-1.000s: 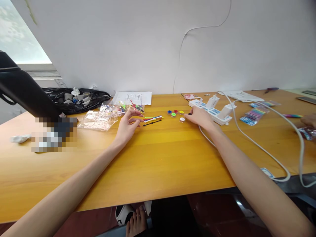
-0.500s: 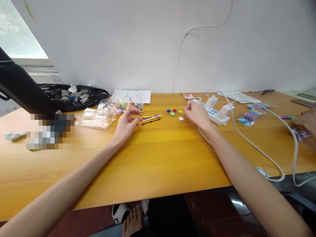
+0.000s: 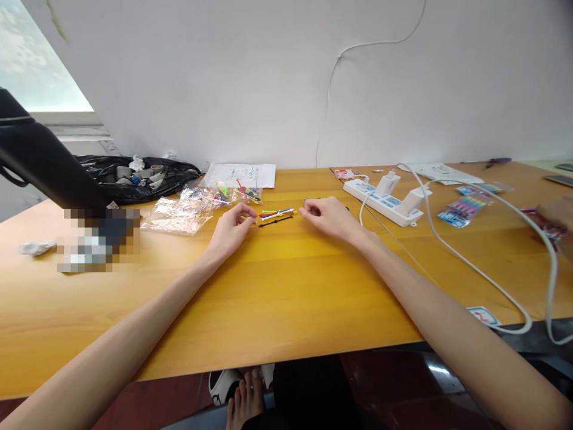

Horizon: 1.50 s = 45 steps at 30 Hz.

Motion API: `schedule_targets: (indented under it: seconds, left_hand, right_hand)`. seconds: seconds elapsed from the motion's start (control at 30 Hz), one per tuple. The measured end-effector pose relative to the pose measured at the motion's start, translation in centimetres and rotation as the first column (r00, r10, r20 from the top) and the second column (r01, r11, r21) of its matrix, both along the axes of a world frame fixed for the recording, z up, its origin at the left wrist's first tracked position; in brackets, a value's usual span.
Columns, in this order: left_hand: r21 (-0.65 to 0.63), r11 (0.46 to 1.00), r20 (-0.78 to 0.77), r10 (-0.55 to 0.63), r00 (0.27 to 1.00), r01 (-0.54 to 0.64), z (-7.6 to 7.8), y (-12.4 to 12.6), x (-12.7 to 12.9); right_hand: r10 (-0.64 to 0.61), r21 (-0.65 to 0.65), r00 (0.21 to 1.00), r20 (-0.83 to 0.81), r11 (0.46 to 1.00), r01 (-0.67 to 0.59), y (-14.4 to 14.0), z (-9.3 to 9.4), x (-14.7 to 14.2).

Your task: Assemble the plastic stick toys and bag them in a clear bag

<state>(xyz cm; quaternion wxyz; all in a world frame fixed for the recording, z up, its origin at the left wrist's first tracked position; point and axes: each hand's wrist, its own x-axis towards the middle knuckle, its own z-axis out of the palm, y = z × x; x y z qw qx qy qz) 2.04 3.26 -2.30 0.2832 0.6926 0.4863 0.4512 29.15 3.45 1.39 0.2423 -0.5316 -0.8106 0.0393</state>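
Sorting of small parts looks like the step in hand. The left hand [image 3: 231, 228] rests on the worktop near its far edge, thumb and forefinger drawn to a narrow grip just beside the coloured sticks [image 3: 277, 212]. Whether it pinches anything cannot be told. The right hand [image 3: 330, 217] lies on the other side of the sticks, its fingers curled to a narrow grip too, and what it holds, if anything, is hidden. Picking up such thin pieces would call for a fine fingertip pinch, low and flat to the wood.

Counted: 1 black stick [image 3: 274, 221] lies apart from a bundle of bright ones, too tightly bunched to number. 1 power strip [image 3: 375, 200] carries 2 chargers [image 3: 389, 182]. 1 sheet of paper [image 3: 240, 175] lies by the wall, with clear bags [image 3: 179, 213] and 1 black bag [image 3: 134, 177] toward the far left corner. Another person's hand [image 3: 555, 214] shows at the right edge.
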Motion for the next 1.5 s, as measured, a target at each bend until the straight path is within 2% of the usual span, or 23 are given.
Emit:
schedule_targets:
  seconds: [0.1,0.2,0.37,0.47,0.7,1.0,1.5]
  left_hand:
    - [0.035,0.999,-0.148,0.001,0.989,0.004,0.6,-0.3,-0.5]
    - [0.007,0.999,-0.259,-0.031,0.965,0.033,0.8,-0.2,-1.1]
    - [-0.02,0.995,-0.325,-0.1,0.94,0.099,0.3,0.4,-1.7]
    - [-0.003,0.997,-0.358,-0.071,0.931,0.075,0.0,0.4,-1.6]
    - [-0.001,0.996,-0.359,-0.084,0.93,0.089,0.0,0.2,-1.4]
    - [0.013,0.996,-0.37,-0.08,0.925,0.092,0.2,-0.1,-1.3]
    - [0.018,0.995,-0.385,-0.081,0.919,0.095,0.0,-0.1,-1.3]
  right_hand:
    - [0.088,-0.044,0.995,0.042,0.995,-0.086,-0.1,-0.2,-0.1]
    - [0.124,-0.066,0.99,0.07,0.991,-0.119,-0.3,-0.6,-0.4]
    - [-0.044,-0.053,0.999,0.016,0.998,0.044,-0.3,-1.6,-1.5]
    - [-0.044,-0.061,0.999,-0.022,0.997,0.043,-0.1,-2.2,-1.9]
    - [0.023,-0.089,0.998,-0.053,0.996,-0.028,0.1,-2.4,-1.6]
    - [-0.003,-0.113,1.0,-0.026,0.994,0.0,-0.1,-2.0,-1.8]
    - [0.023,-0.116,1.0,-0.007,0.993,-0.023,-0.2,-2.0,-1.7]
